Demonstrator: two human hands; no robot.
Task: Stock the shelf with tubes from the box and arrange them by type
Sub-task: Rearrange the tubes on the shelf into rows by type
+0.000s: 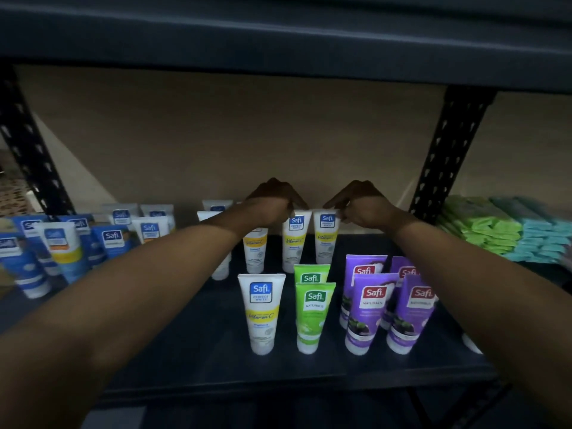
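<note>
Both my arms reach deep into the dark shelf (216, 351). My left hand (272, 202) pinches the top edge of a white-and-yellow tube (294, 239) standing at the back. Beside it, my right hand (359, 205) pinches the top of another white-and-yellow tube (325, 239). A third such tube (255, 252) stands partly behind my left wrist. Closer to me stand one white-and-yellow tube (263, 311), two green tubes (312, 314) one behind the other, and several purple tubes (368, 311). The box is not in view.
Several blue and white tubes (65, 246) crowd the shelf's left side. Stacked green and teal packets (495, 233) lie at the right, beyond a black perforated upright (445, 156). Another upright (28, 144) stands at the left. The upper shelf (278, 41) hangs low overhead.
</note>
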